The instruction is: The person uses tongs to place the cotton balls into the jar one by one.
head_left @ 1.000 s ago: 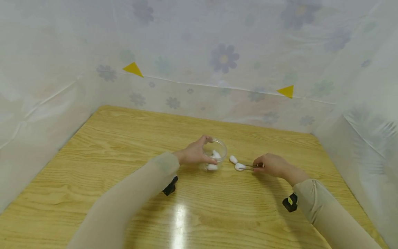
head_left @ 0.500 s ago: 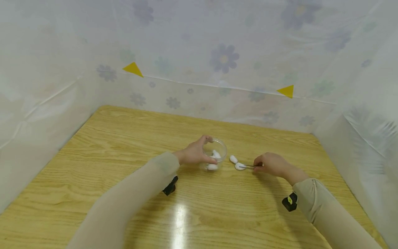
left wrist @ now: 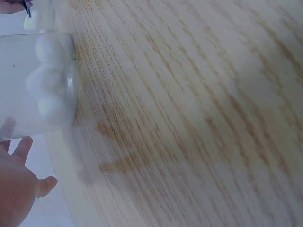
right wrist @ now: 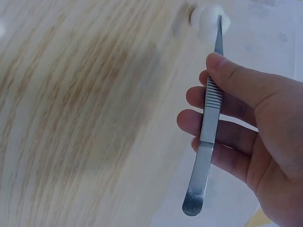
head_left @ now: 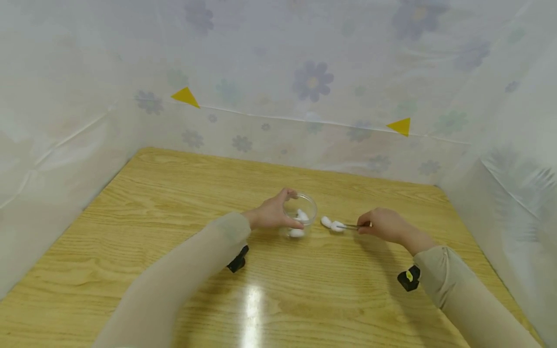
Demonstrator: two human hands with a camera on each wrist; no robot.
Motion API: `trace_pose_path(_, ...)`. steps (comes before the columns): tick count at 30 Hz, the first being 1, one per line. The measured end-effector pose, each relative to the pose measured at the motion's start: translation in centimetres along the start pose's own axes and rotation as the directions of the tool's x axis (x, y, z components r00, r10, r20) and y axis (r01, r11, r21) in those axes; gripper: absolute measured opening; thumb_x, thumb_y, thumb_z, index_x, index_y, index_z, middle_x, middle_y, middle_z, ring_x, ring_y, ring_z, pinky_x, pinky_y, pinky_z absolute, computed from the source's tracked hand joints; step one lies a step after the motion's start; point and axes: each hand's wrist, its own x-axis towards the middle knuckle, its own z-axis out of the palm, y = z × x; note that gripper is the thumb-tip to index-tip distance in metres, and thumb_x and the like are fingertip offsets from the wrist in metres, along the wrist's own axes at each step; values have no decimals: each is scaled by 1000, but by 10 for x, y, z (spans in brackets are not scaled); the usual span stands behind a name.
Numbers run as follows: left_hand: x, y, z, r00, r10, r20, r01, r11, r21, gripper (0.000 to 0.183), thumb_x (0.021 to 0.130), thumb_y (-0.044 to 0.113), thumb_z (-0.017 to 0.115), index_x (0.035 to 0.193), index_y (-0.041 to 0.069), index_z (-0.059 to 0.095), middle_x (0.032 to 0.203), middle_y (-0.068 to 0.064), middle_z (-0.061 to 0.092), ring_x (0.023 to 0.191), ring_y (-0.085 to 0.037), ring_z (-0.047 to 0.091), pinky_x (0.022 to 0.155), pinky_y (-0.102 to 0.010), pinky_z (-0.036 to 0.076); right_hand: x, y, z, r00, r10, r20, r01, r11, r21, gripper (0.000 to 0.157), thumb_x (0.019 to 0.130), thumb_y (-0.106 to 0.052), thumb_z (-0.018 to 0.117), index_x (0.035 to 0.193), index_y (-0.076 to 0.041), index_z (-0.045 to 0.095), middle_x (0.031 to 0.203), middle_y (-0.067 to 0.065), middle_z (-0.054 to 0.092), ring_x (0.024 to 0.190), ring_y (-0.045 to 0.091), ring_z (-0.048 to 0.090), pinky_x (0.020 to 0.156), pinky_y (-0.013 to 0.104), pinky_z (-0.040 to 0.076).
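My left hand grips a clear plastic jar around its side, thumb toward me. Several white cotton balls lie at the jar's bottom in the left wrist view. To the right, my right hand pinches metal tweezers between thumb and fingers. The tweezer tips are on a cotton ball, gripping it close over the table. A second cotton ball lies just left of it, between it and the jar, and the two overlap in this view.
The wood-grain table spreads around both hands, with a light glare near its front. White flowered sheeting hangs behind and on both sides. Two yellow triangles are stuck on the back sheet.
The tweezer arms have come together on the cotton ball. My right hand has risen slightly, and the ball has shifted up in view with the tips. The left hand and jar stay put.
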Motion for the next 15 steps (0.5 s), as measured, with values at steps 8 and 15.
trace_pose_path(8, -1, 1, 0, 1000, 4, -3, -4, 1000, -4, 95, 73, 39, 79, 144, 18, 22, 152, -1, 29, 140, -27, 27, 111, -46, 29, -1, 0, -9, 1000, 8, -3, -8, 1000, 13, 6, 86, -15, 65, 88, -12, 70, 79, -3, 67, 63, 3, 55, 56, 26, 45)
trace_pose_path(15, -2, 2, 1, 1000, 3, -4, -3, 1000, -7, 92, 72, 40, 80, 143, 18, 25, 150, -2, 31, 139, -28, 29, 111, -46, 29, -5, -6, -16, 1000, 4, 4, -4, 1000, 4, 5, 87, -16, 65, 86, -13, 69, 76, -2, 67, 60, 0, 50, 54, 23, 40)
